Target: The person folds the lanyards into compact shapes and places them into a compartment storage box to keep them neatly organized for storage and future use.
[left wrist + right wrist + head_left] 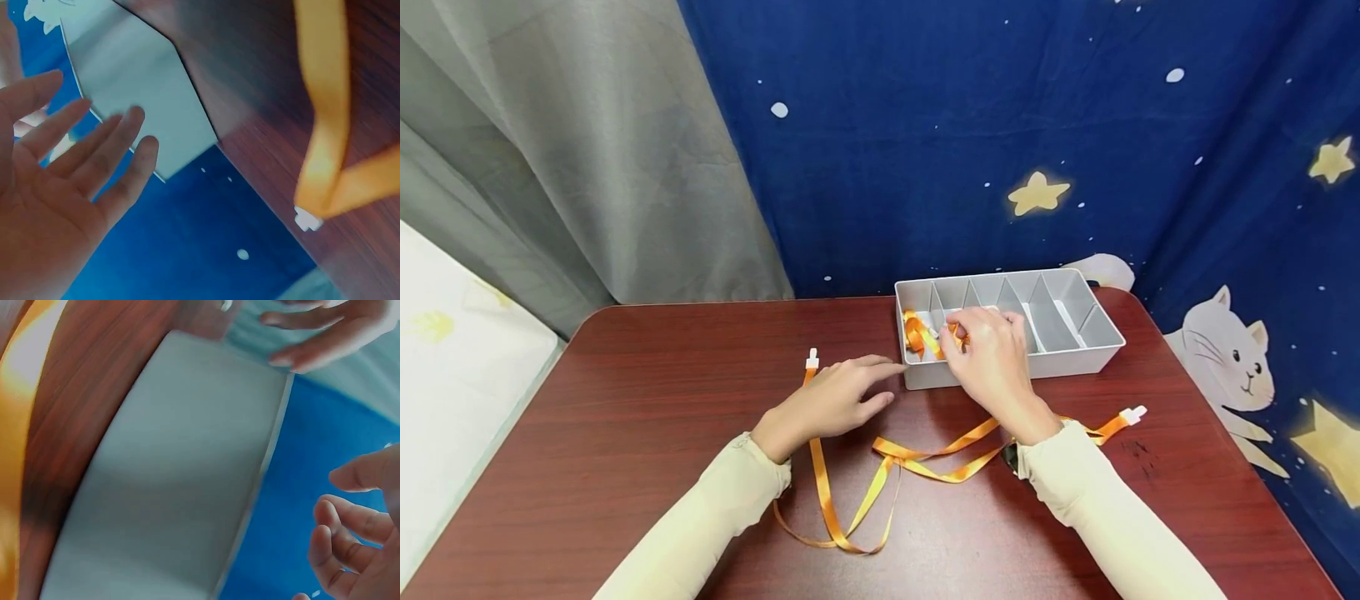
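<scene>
A grey divided box (1075, 363) stands at the back of the table. My right hand (992, 354) is over its left compartments, fingers loosely bent; in the right wrist view thumb and fingers (344, 544) are apart with nothing between them. Below that hand, an orange bundle (958, 333) shows in the second compartment. Another orange lanyard (916, 332) lies folded in the leftmost compartment. My left hand (842, 396) has its fingers extended, fingertips right at the box's front left corner. It passes over an orange lanyard (822, 483) with a white clip (812, 360).
A second loose orange lanyard (955, 475) lies in front of the box, passing under my right wrist to a white clip (1133, 414) at the right. The box's right compartments (1060, 321) hold nothing visible. Curtains (925, 167) hang behind the dark red table (647, 417).
</scene>
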The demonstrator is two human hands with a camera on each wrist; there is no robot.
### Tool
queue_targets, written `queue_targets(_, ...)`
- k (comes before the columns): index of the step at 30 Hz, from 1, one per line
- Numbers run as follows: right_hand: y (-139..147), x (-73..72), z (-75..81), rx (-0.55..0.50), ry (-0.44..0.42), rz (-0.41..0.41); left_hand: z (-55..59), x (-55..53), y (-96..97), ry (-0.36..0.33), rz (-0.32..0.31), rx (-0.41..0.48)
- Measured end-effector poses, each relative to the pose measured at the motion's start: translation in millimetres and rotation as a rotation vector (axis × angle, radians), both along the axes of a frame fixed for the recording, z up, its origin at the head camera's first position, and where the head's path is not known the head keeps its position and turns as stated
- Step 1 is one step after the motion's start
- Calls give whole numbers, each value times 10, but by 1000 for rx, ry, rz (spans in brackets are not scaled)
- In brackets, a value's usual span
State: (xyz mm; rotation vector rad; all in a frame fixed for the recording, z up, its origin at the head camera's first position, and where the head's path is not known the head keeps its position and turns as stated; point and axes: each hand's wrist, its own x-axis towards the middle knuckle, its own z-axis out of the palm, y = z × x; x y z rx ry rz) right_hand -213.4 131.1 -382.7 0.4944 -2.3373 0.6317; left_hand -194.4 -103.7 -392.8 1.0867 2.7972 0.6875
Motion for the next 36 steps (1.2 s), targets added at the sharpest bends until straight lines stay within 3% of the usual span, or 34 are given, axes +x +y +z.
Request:
queue_targets(4,-108,164,52,42,30,88,-51,1,-154,-17,-40,-15)
queue_targets(10,-264,399,-13,175,-9,212,-120,73,-339,-102,-91,-43)
queue_targets(15,-340,541,-107,237,-11,281,-145,178,-400,-144,-97,-81)
queue_targets(22,-417,707,-211,349,-54,373,-172,317,-453,-131,-97,-131)
queue_targets(32,-529,919,-300,615,-93,561,-149,426,-516,-172,-105,-154)
queue_targets(36,-580,1018,-361,655,-105,612,-118,443,-551,-184,-101,-162)
